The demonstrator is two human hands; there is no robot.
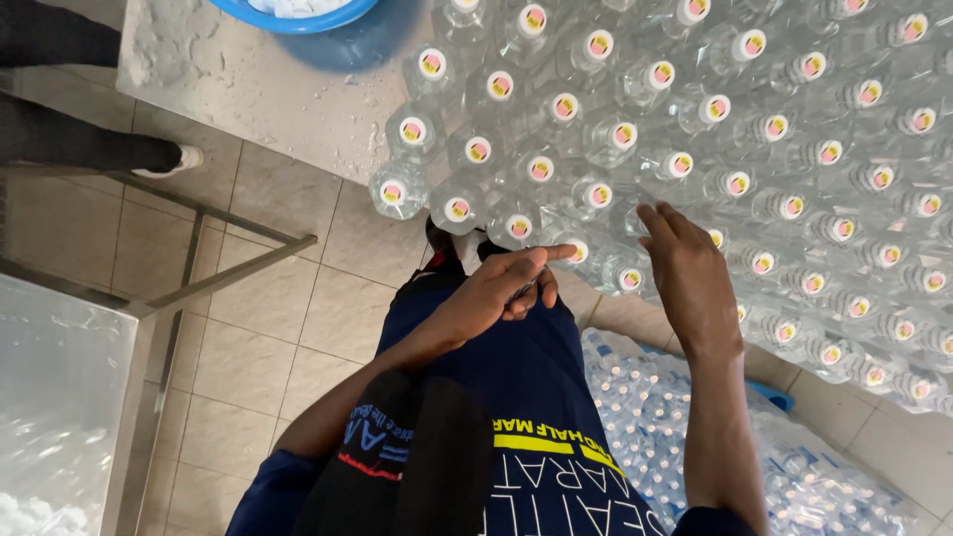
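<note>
Many clear plastic water bottles (695, 149) with white caps stand packed together on a steel table (258, 89). My left hand (501, 288) hovers just below the table's near edge, fingers curled around something small and dark that I cannot make out, index finger pointing right. My right hand (690, 273) reaches over the near row of bottles with fingers spread, fingertips touching or just above a bottle (625, 213) at the table's edge. It holds nothing.
A blue basin (298, 18) sits at the table's far left end. More bottles (675, 437) lie piled on the floor at the right. A metal frame (199, 258) and another steel surface (60, 397) stand left. Someone's dark-clad leg and shoe (164, 157) are at upper left.
</note>
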